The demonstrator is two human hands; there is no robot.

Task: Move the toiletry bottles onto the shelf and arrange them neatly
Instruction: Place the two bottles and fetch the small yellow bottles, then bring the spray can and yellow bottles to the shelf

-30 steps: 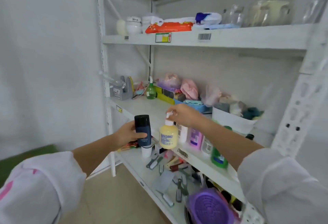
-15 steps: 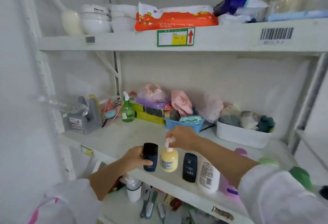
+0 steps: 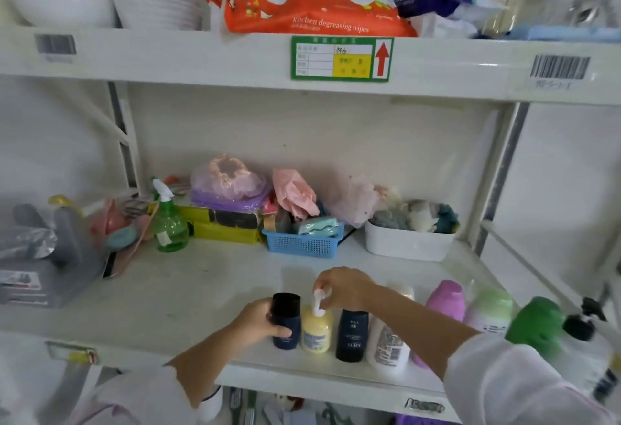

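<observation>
Head view: left hand fingers wrapped round upright dark navy plastic bottle, at near edge of white shelf. Right hand pinches pump of yellow soap bottle, touching its right side.

You have one view only, from the camera on your head. It faces the shelf unit square on and close, tilted slightly down onto the middle shelf, whose front edge runs across the lower frame. The upper shelf crosses the top, nearly at lens height. Your forearms enter from the bottom corners. The wide lens bends the uprights outward at the right edge.
</observation>
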